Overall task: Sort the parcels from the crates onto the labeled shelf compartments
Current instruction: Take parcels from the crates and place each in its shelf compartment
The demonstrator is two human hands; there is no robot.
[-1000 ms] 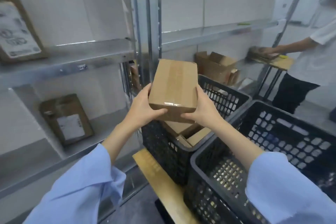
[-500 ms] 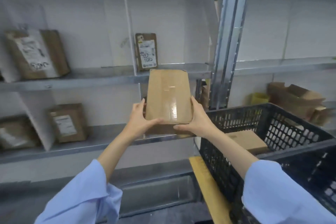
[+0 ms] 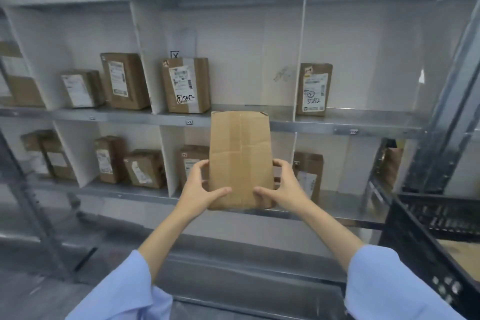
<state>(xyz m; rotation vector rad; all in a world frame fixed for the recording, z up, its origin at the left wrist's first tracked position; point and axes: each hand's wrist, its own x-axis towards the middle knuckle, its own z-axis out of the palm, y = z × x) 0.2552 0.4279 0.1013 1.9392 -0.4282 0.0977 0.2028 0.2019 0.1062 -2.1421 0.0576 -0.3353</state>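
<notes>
A brown parcel is up in the air in the middle of the frame, in front of the metal shelf. It stands tall, and its plain taped side faces the camera. Its top edge is level with the front of the middle shelf board.

Two hands hold it by its lower part. The left hand grips the lower left edge, with the thumb lying across the front and the fingers curled round the side. The right hand grips the lower right edge the same way. Both arms wear light blue sleeves.

White walls split the shelf into little rooms. In the upper row, a labeled box stands just left of the middle, with "5082" written on it by hand. A second labeled box stands in the next room to the right, close to the white wall, and it has the same number. Two upper left boxes stand side by side.

In the lower row, the lower left boxes stand in a group. A half-hidden box peeks out behind the parcel and the left hand. A lower right box stands just beside the right hand.

Small tags are stuck on the front of the shelf board, and their writing is too small to read. A black crate with holes shows at the lower right of the frame.
</notes>
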